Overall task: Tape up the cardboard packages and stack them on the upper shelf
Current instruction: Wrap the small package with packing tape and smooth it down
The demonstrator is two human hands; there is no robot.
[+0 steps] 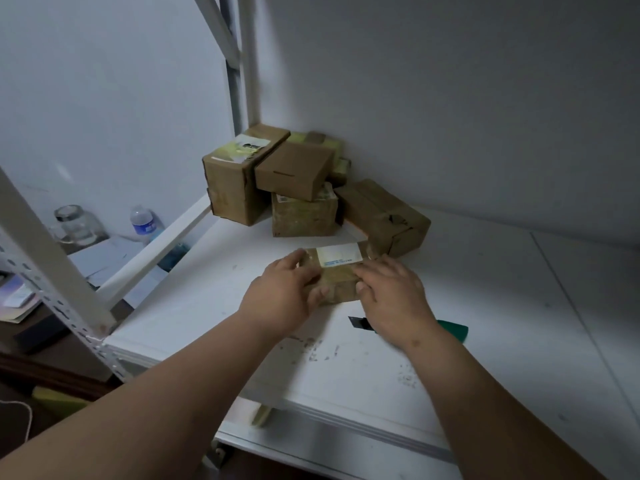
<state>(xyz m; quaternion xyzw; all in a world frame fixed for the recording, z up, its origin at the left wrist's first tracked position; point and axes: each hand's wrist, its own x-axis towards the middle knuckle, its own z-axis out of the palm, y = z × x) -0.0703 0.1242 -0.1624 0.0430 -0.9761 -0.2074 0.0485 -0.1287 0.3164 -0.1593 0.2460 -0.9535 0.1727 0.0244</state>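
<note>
Both hands, left [289,289] and right [389,292], grip the package [337,271], long axis left-right; bare shelf [502,306] lies right.

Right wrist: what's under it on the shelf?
A green-handled utility knife lies on the white shelf. Its dark blade tip shows left of the right hand and the handle end to the right; the middle is covered by the wrist. Both hands hold the small package.

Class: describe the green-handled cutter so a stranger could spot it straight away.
Look at the white shelf, near its front edge. Just behind the right hand lies the cutter, partly hidden by the wrist. It is the only green thing among brown boxes, with a dark blade tip.
</note>
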